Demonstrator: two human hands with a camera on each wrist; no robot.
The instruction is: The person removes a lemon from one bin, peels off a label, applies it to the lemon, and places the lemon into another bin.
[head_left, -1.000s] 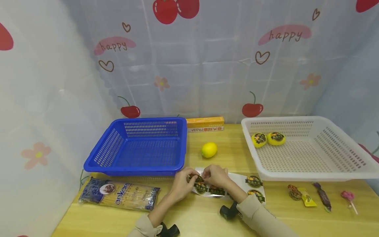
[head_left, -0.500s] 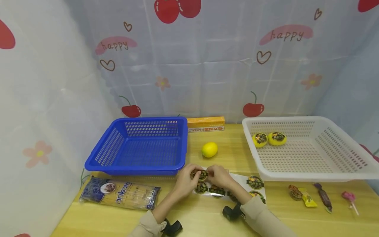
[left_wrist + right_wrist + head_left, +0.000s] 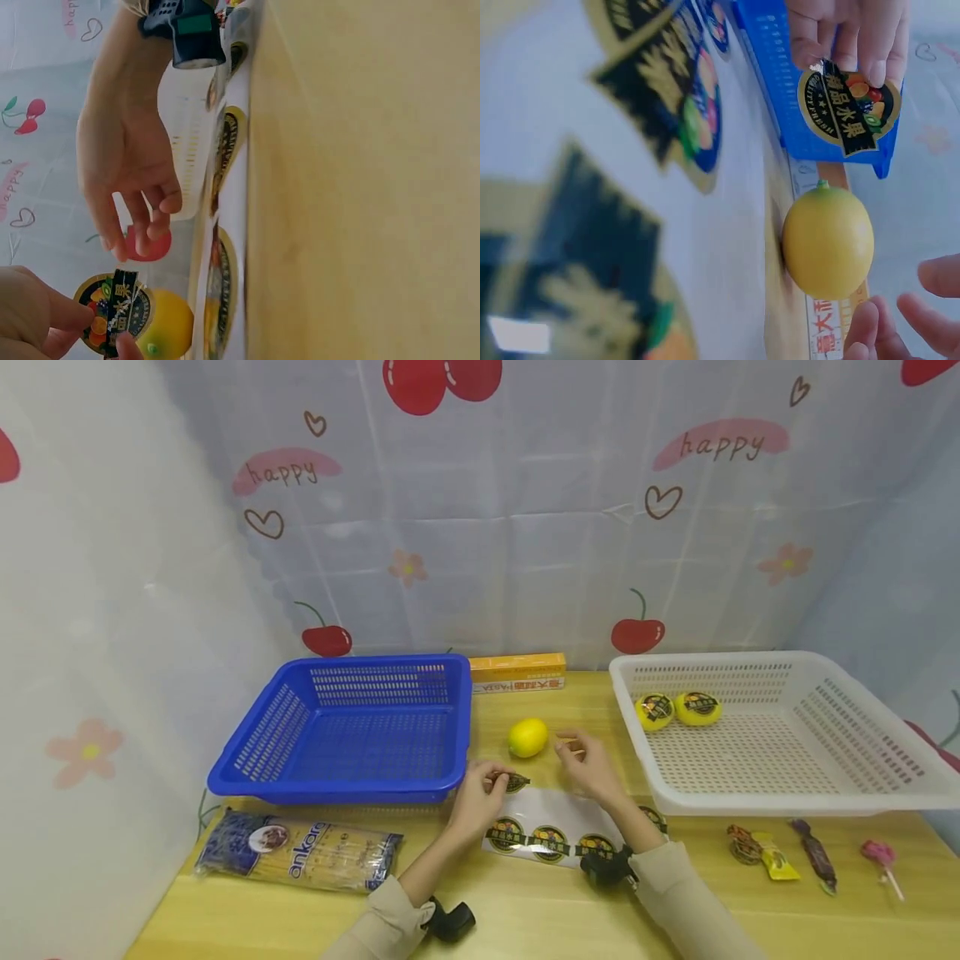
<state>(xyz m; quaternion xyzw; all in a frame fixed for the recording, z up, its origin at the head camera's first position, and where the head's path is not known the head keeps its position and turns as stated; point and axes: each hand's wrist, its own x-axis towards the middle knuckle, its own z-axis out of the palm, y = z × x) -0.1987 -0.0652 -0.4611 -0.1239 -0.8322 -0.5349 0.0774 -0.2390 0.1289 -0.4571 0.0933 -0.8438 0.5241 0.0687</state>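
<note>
My left hand (image 3: pixel 477 797) pinches a round black-and-gold fruit sticker (image 3: pixel 517 782) between thumb and fingers, near the blue basket's front corner. In the right wrist view that sticker (image 3: pixel 847 109) shows its printed face, its edge free of any backing. My right hand (image 3: pixel 592 768) is held just right of the yellow lemon (image 3: pixel 528 737), fingers loosely bent and holding nothing; a gap separates them from the fruit in the right wrist view. Below both hands lies the white sticker sheet (image 3: pixel 551 807), with several round stickers on it. The right forearm hides part of the sheet.
A blue basket (image 3: pixel 337 795) stands left, a white basket (image 3: pixel 795 803) right with two stickered lemons (image 3: pixel 698 708). Behind the loose lemon is a pasta box (image 3: pixel 517 674). A spaghetti bag (image 3: pixel 300 852) lies front left; wrapped candies (image 3: pixel 776 857) and a lollipop (image 3: pixel 879 853) lie front right.
The sticker has come away from the sheet in my left hand. My right hand has let go and moved up and right, from the sheet to beside the lemon.
</note>
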